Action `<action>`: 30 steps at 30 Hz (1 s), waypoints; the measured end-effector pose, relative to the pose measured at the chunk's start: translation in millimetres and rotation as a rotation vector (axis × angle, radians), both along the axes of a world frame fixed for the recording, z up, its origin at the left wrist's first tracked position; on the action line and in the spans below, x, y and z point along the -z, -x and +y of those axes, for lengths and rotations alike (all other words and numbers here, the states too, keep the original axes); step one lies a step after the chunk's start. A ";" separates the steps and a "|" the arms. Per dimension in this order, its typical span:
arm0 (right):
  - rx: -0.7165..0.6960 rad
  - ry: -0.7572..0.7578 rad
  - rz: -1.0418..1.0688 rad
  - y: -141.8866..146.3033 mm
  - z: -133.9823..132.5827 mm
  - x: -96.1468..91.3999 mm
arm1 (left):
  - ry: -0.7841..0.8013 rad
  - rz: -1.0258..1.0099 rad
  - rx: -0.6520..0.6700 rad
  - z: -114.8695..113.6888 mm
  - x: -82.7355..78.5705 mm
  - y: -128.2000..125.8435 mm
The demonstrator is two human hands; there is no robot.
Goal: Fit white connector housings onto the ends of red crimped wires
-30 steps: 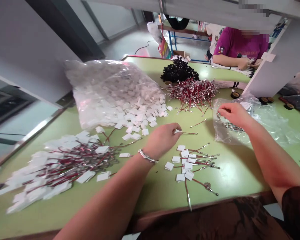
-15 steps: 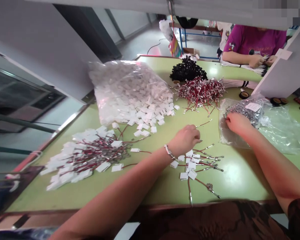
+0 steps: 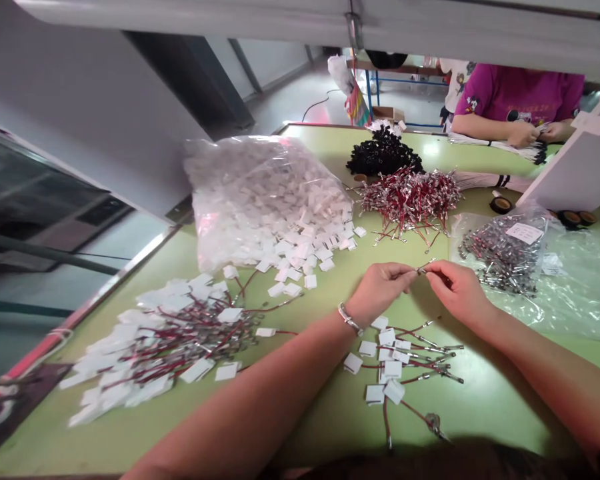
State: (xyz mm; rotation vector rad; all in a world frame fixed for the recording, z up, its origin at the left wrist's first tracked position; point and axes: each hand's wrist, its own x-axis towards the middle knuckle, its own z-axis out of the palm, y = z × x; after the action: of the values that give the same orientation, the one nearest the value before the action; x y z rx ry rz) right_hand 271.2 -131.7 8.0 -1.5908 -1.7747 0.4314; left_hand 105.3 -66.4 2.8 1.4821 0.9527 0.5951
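Observation:
My left hand (image 3: 383, 290), with a bracelet at the wrist, pinches a short red wire with metal ends, mostly hidden by the fingers. Fingertip to fingertip with it, my right hand (image 3: 457, 293) is closed on a small metal terminal (image 3: 420, 271). Below both hands lies a loose group of red wires with white plastic connectors (image 3: 393, 369) and metal tips. Right of my right hand, a clear bag (image 3: 505, 250) holds many small metal terminals. A larger heap of wires with white connectors (image 3: 180, 333) spreads to the left of my left forearm.
A big clear bag of white connectors (image 3: 265, 200) spills onto the green table (image 3: 300, 433). Behind my hands lie a pile of red wires (image 3: 410, 193) and a black heap (image 3: 383, 152). Tape rolls (image 3: 501, 203) sit by a white panel. Across the table, a person in purple (image 3: 525, 100) handles wires.
My right hand has left the bag of terminals and moved left to meet my left hand. The left hand has shifted slightly right, and the view has tilted a little.

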 end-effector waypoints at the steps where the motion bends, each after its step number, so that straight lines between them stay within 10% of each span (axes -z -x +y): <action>1: -0.003 -0.002 -0.002 -0.4 0.0 0.8 | 0.000 -0.010 0.009 -0.3 -1.0 0.9; 14: -0.113 -0.011 -0.083 -6.0 0.7 -7.4 | -0.181 0.078 0.126 2.2 -1.6 3.4; 20: -0.084 0.367 -0.003 -2.9 0.0 -16.3 | -0.727 0.224 0.295 1.3 4.4 11.3; 25: -0.213 0.639 0.038 -8.0 -1.4 -31.8 | -0.731 0.257 0.485 3.6 -7.3 5.5; 30: -0.416 0.611 -0.346 -4.2 -4.1 -47.5 | -0.801 0.438 0.204 12.2 -6.0 -13.0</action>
State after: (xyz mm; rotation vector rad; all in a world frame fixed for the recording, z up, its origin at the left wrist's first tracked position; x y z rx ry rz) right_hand 275.4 -135.8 55.5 -1.7626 -2.4122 1.0256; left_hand 118.3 -54.1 8.9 2.4692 0.9130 0.5345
